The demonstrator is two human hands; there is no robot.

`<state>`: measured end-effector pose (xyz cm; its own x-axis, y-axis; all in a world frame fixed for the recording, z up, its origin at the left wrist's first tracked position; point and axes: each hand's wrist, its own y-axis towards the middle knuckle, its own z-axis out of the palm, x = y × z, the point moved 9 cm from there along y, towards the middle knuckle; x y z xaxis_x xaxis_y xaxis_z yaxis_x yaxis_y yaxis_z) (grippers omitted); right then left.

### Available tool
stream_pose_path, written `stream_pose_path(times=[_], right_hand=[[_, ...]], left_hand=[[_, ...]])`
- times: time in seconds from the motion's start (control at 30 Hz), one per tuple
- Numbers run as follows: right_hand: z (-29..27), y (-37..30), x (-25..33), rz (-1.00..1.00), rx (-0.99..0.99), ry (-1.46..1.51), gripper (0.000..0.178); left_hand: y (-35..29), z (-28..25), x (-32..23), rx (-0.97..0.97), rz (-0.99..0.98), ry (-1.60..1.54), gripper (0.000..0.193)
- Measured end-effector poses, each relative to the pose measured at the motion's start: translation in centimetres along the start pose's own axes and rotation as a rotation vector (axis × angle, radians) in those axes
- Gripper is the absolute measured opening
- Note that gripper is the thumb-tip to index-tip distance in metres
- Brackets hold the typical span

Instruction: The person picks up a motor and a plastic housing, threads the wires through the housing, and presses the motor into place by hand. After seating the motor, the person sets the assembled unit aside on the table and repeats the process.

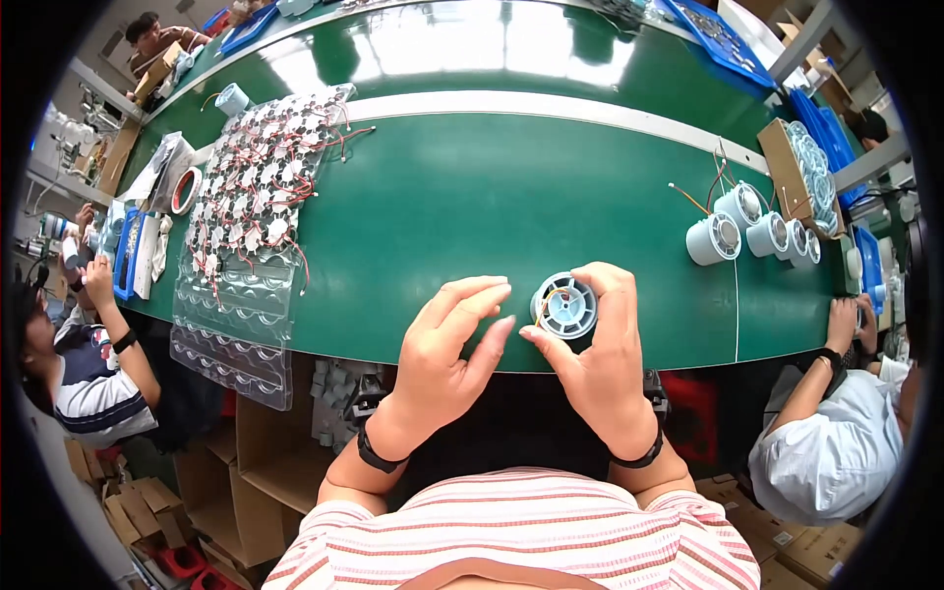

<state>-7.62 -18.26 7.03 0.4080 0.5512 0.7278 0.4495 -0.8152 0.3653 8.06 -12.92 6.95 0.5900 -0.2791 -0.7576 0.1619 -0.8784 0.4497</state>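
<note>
Near the table's front edge, my right hand (602,344) grips a light blue round plastic housing (568,313) between thumb and fingers. The housing has a spoked, wheel-like face turned up toward me, with thin yellow and red wires across it. Just left of it, my left hand (447,349) is open, fingers stretched toward the housing and a small gap apart from it. Several similar light blue housings (713,241) stand on the right of the table, some with thin wires rising from them.
To the left, a clear plastic tray (236,339) holds many small black-and-white parts (251,187) with red wires, and overhangs the front edge. A tape roll (186,191) lies beside it. At right is a cardboard box (801,182) of light blue rings. People work at both sides.
</note>
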Motion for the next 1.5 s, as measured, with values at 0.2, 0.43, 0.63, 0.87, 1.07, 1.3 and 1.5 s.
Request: stream_pose_path(times=[0.2,0.43,0.63,0.87,1.07,1.3,1.5], right_hand=[[1.0,-1.5,1.2,-0.100,0.169,0.213,0.075],[1.0,-1.1,1.4,-0.118,0.178,0.201,0.079],[1.7,-0.4,2.3,-0.163,0.246,0.021,0.069],[2.7,-0.2,2.9,-0.153,0.238,-0.104,0.055],[3.0,-0.4,2.7,-0.151,0.267,-0.131,0.053],[3.0,-0.3,2.4,-0.119,0.277,-0.126,0.053],[3.0,-0.4,2.8,-0.155,0.263,-0.124,0.055]], left_hand=[[0.2,1.3,-1.6,0.120,0.100,-0.119,0.036],[0.0,1.7,1.7,-0.013,-0.162,-0.427,0.015],[-0.2,1.8,3.2,-0.061,-0.293,-0.347,0.003],[-1.5,1.5,4.0,-0.044,-0.435,-0.462,0.004],[-2.0,-5.2,-0.2,-0.061,-0.386,-0.052,0.010],[-2.2,-19.5,1.2,-0.192,-0.316,0.843,0.009],[-3.3,-33.0,13.5,-0.271,-0.566,1.201,0.013]])
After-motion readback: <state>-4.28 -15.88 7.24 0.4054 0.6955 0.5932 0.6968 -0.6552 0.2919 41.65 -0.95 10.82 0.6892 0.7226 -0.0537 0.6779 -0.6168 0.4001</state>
